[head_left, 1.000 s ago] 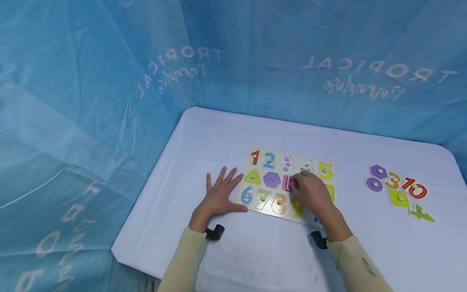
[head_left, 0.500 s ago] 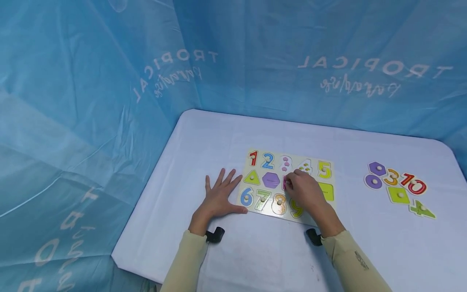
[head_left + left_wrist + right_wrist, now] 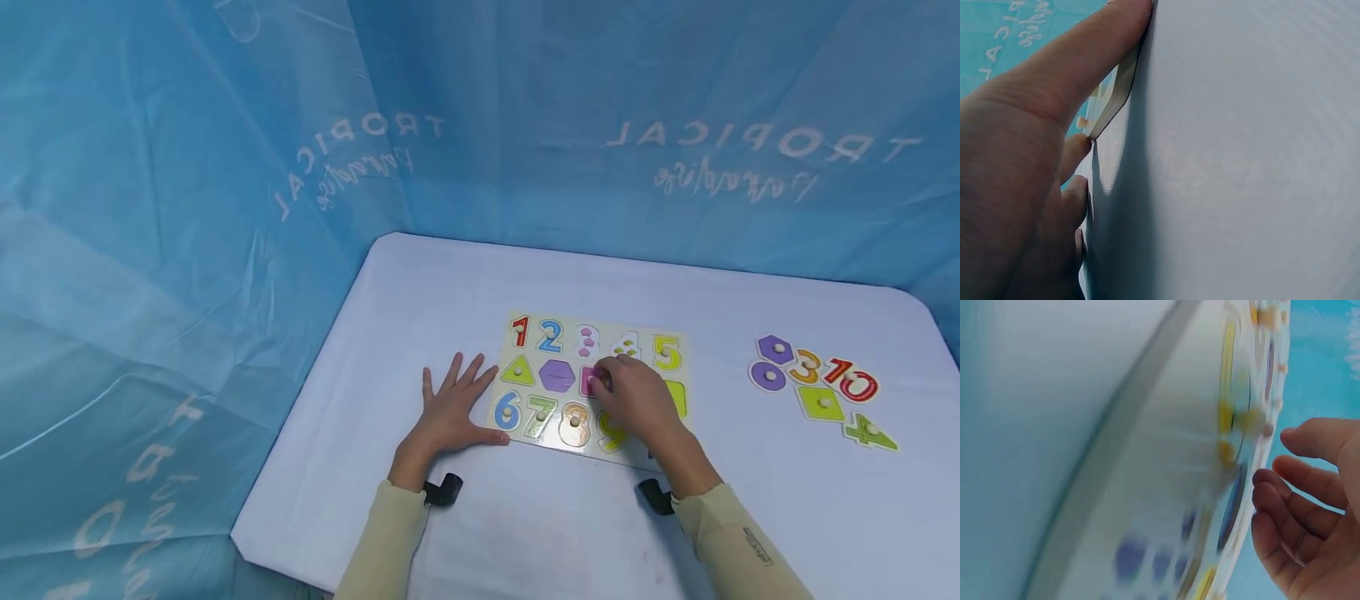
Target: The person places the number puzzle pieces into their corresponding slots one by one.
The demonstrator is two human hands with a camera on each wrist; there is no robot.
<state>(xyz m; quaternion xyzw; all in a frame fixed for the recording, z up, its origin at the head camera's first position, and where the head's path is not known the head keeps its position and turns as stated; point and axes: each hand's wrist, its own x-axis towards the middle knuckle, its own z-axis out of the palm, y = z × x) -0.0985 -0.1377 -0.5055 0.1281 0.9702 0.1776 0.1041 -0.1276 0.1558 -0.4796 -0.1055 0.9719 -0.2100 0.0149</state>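
A wooden number-and-shape peg puzzle board [image 3: 517, 437] lies on the table, mid-view. My left hand [image 3: 447, 421] is spread flat beside it, fingertips at its left edge and thumb [image 3: 1079, 69] at its near corner. Over the board's middle row hovers my right hand [image 3: 637, 400]. A pink square puzzle piece [image 3: 587, 381] sits in the board by its fingertips, partly covered by them. The right wrist view, blurred, shows thumb and fingers [image 3: 1300, 515] loosely bent and apart, with nothing between them. Knobbed pieces such as the red 1 [image 3: 521, 331] and blue 6 [image 3: 506, 411] sit in their slots.
Right of the board lie loose pieces: purple hexagon [image 3: 775, 350], purple circle [image 3: 768, 376], orange 3 [image 3: 806, 367], red 10 [image 3: 849, 381], yellow-green square [image 3: 820, 403] and green 4 [image 3: 870, 432]. Blue curtains [image 3: 525, 167] stand behind and left of the white-covered table [image 3: 450, 283].
My right hand shifted left with the pink piece, then drew slightly back right with its fingers apart from the piece. The left hand stayed spread at the board's edge.
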